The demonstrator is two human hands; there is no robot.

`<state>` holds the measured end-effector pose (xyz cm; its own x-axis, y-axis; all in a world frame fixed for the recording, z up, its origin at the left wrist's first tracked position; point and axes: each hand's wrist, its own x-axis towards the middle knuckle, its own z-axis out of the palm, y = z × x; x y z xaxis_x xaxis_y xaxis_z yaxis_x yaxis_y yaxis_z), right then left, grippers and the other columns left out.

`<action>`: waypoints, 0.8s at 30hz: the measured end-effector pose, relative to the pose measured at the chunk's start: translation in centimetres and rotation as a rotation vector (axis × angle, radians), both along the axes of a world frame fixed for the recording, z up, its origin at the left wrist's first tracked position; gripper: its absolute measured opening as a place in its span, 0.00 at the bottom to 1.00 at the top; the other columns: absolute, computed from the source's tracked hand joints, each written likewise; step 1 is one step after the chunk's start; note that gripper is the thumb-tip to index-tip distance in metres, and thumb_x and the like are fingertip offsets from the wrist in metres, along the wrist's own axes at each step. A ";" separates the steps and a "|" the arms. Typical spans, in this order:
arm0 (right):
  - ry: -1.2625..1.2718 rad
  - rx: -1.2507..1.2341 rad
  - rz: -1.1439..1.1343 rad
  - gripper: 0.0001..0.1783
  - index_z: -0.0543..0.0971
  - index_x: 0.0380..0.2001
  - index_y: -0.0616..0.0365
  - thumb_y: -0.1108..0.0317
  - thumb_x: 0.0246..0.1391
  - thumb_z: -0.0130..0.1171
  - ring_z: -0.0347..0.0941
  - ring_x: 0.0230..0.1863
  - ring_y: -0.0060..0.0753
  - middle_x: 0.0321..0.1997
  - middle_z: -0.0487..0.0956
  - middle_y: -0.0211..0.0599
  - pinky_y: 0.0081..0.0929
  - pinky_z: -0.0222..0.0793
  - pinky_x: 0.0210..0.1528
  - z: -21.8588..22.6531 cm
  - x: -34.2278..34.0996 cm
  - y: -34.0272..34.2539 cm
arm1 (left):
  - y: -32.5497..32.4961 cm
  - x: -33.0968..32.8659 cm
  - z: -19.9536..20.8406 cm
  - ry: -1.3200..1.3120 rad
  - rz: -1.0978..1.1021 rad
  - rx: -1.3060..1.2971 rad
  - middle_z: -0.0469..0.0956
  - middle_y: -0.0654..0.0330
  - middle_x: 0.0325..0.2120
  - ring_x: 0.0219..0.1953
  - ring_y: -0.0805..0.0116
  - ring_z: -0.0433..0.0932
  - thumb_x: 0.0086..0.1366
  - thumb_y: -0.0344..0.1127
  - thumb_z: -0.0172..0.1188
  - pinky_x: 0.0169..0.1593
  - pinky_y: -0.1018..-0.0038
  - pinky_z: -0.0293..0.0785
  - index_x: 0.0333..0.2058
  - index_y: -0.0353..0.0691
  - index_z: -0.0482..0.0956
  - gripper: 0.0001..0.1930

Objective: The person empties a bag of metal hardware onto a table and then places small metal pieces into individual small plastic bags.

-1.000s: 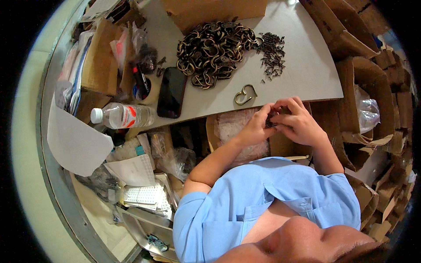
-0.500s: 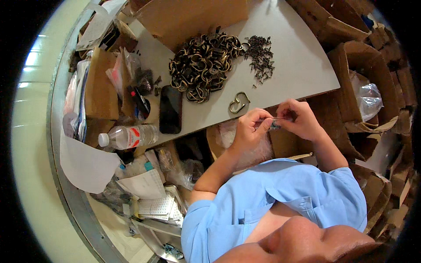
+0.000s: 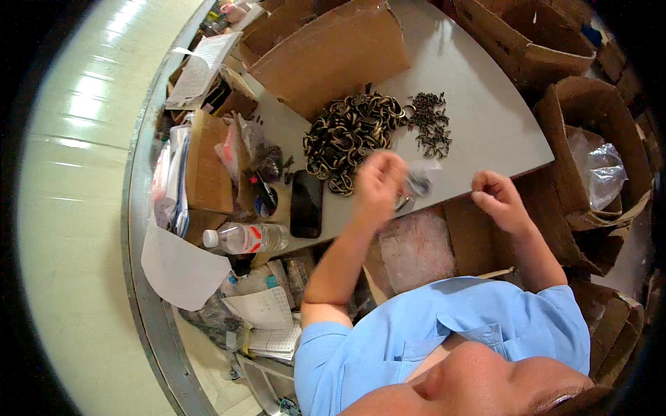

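Observation:
My left hand (image 3: 380,186) reaches over the front of the table, its fingers smeared by motion. Just right of it is a small clear plastic bag (image 3: 420,179) with something dark in or under it; whether the hand touches the bag I cannot tell. Apart on the right, my right hand (image 3: 501,201) hangs beyond the table's front edge, fingers curled in, nothing visible in them. Beyond my left hand lies a heap of bronze-coloured metal rings or clasps (image 3: 347,135). Small dark screws or rivets (image 3: 430,121) are scattered right of the heap.
A large cardboard box (image 3: 340,62) stands at the back of the table (image 3: 479,90). A phone (image 3: 306,204), a water bottle (image 3: 250,238) and a box of papers (image 3: 209,166) are on the left. Below the table edge sits clear plastic (image 3: 416,253). Open cardboard boxes (image 3: 590,152) stand right.
My hands have parted: the left has swung forward and left over the table, the right a little right. The view has shifted, so the table items sit lower and further right.

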<state>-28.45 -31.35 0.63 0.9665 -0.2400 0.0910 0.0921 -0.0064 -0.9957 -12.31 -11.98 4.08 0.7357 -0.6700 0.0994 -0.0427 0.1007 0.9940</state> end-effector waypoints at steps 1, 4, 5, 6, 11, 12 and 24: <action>0.028 0.028 -0.044 0.06 0.69 0.24 0.60 0.72 0.50 0.55 0.58 0.28 0.14 0.24 0.65 0.22 0.16 0.56 0.30 -0.6 0.7 -0.5 | -0.2 3.2 0.9 -0.028 0.100 -0.028 0.71 0.66 0.21 0.21 0.78 0.70 0.65 0.35 0.54 0.26 0.80 0.68 0.30 0.40 0.70 0.07; 0.041 0.033 -0.102 0.07 0.69 0.23 0.59 0.71 0.51 0.55 0.58 0.29 0.15 0.25 0.66 0.22 0.16 0.56 0.30 -1.3 -0.1 -0.4 | -1.2 10.0 7.4 -0.031 0.361 -0.418 0.73 0.61 0.27 0.26 0.70 0.74 0.66 0.33 0.53 0.31 0.73 0.75 0.37 0.39 0.69 0.06; 0.038 0.019 -0.079 0.07 0.69 0.24 0.59 0.71 0.51 0.56 0.58 0.29 0.15 0.25 0.66 0.22 0.16 0.56 0.30 -1.7 -0.4 -0.2 | -1.3 11.5 9.7 -0.066 0.433 -0.484 0.74 0.58 0.31 0.32 0.68 0.75 0.65 0.33 0.53 0.37 0.72 0.76 0.39 0.38 0.69 0.07; 0.036 0.004 -0.055 0.07 0.69 0.24 0.59 0.71 0.51 0.56 0.59 0.29 0.14 0.25 0.66 0.22 0.16 0.56 0.30 -1.9 -0.5 -0.1 | -1.7 11.8 10.8 -0.072 0.435 -0.484 0.74 0.58 0.31 0.32 0.68 0.75 0.65 0.33 0.53 0.37 0.72 0.76 0.39 0.38 0.69 0.07; 0.159 -0.005 -0.097 0.09 0.71 0.25 0.61 0.68 0.50 0.58 0.60 0.29 0.15 0.24 0.68 0.23 0.17 0.57 0.31 -2.4 -1.2 0.2 | -3.3 6.9 7.1 -0.391 -0.105 -0.097 0.76 0.59 0.35 0.37 0.71 0.75 0.63 0.33 0.56 0.41 0.76 0.72 0.41 0.38 0.72 0.09; 0.196 -0.031 -0.105 0.09 0.71 0.25 0.61 0.67 0.50 0.59 0.60 0.29 0.15 0.24 0.68 0.24 0.17 0.58 0.31 -2.8 -1.2 0.0 | -2.8 5.5 4.7 -0.519 -0.366 0.134 0.77 0.60 0.34 0.36 0.74 0.75 0.62 0.32 0.56 0.40 0.77 0.71 0.41 0.37 0.74 0.10; 0.246 -0.131 -0.045 0.10 0.74 0.29 0.66 0.68 0.50 0.59 0.65 0.28 0.19 0.25 0.73 0.32 0.20 0.63 0.31 -4.1 -1.7 0.2 | 1.4 -5.8 -16.6 -1.012 -0.937 1.067 0.70 0.53 0.52 0.51 0.52 0.71 0.55 0.37 0.57 0.50 0.65 0.70 0.46 0.40 0.75 0.19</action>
